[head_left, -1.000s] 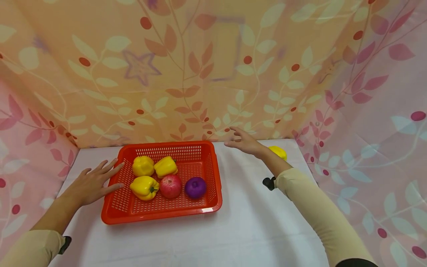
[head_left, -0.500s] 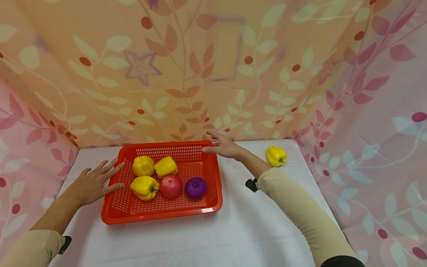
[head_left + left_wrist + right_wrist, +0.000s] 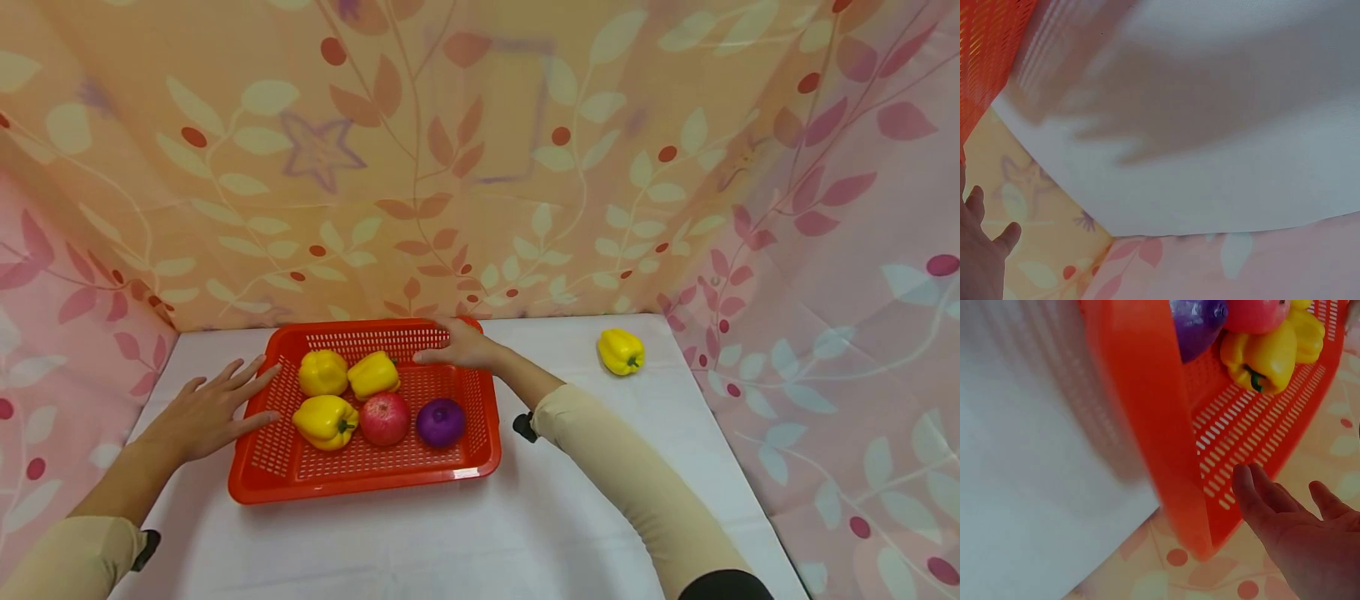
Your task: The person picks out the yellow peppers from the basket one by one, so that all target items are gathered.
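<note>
Left hand (image 3: 206, 417) at left end of basket (image 3: 360, 487), fingers spread; right hand (image 3: 465, 343) over far right corner, fingers extended. Both empty, contact unclear. Basket on bench (image 3: 585, 525), left of lone pepper (image 3: 621, 352). Looks like reaching step; next move probably calls for fingers settling on both ends, evenly.

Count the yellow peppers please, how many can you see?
4. The red basket holds three: a back-left pepper, a back-middle pepper and a front-left pepper. A lone pepper lies on the white cloth, right of the basket.
</note>
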`<state>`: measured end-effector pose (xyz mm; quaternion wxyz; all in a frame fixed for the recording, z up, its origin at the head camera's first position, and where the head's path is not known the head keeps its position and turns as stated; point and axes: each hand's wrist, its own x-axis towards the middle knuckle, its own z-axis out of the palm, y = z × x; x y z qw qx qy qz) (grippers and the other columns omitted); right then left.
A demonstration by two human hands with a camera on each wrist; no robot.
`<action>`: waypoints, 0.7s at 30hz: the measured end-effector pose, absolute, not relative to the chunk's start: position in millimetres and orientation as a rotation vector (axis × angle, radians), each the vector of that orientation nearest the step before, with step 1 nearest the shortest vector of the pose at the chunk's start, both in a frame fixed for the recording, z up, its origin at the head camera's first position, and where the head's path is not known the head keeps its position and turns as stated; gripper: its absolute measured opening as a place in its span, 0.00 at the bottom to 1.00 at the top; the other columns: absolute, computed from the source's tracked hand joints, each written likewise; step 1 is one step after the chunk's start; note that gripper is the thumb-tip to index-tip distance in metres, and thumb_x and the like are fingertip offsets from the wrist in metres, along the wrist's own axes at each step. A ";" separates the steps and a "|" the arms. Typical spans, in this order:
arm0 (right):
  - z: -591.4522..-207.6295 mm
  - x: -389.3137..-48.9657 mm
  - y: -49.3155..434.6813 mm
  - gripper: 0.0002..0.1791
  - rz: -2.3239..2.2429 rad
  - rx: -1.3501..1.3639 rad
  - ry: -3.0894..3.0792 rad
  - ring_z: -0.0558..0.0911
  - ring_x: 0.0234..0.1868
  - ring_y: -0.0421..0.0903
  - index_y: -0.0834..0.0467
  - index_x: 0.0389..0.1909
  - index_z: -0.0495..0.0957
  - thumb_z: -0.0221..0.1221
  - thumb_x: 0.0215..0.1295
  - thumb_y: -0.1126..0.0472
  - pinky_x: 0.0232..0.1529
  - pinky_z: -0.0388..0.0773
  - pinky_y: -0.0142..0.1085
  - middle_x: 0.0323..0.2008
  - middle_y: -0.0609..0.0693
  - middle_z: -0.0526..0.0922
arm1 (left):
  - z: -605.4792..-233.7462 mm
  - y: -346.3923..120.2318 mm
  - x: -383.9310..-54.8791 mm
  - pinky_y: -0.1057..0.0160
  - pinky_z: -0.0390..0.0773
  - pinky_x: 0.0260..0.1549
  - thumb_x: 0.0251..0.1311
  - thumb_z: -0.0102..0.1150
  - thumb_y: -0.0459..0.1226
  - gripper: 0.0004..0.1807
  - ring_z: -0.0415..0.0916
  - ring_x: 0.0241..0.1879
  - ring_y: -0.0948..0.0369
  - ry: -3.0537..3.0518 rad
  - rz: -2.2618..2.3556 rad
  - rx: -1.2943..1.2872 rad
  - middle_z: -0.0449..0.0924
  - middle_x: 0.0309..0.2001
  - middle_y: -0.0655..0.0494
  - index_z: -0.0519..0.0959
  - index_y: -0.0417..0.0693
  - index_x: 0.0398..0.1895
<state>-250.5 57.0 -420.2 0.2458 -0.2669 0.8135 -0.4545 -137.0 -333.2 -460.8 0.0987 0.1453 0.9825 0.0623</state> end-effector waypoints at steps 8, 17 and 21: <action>-432.0 -247.7 37.0 0.43 -1.187 -0.614 2.221 0.67 0.71 0.57 0.56 0.76 0.58 0.66 0.64 0.51 0.70 0.65 0.50 0.68 0.58 0.70 | -460.7 -332.8 -136.9 0.22 0.46 0.62 0.64 0.50 0.66 0.48 0.48 0.71 0.31 2.904 0.198 0.425 0.48 0.77 0.38 0.48 0.56 0.80; -443.9 -249.0 18.9 0.43 -1.028 -0.583 2.313 0.61 0.75 0.52 0.54 0.76 0.59 0.66 0.64 0.46 0.72 0.62 0.48 0.74 0.53 0.64 | -459.9 -332.6 -136.2 0.22 0.47 0.61 0.64 0.49 0.66 0.48 0.48 0.71 0.31 2.897 0.198 0.422 0.47 0.78 0.39 0.48 0.56 0.80; -448.1 -247.7 11.9 0.43 -1.028 -0.564 2.317 0.62 0.74 0.53 0.55 0.75 0.60 0.66 0.64 0.46 0.72 0.62 0.47 0.74 0.54 0.64 | -460.2 -332.2 -136.1 0.22 0.47 0.61 0.63 0.50 0.66 0.48 0.48 0.71 0.31 2.900 0.193 0.421 0.48 0.77 0.38 0.48 0.56 0.80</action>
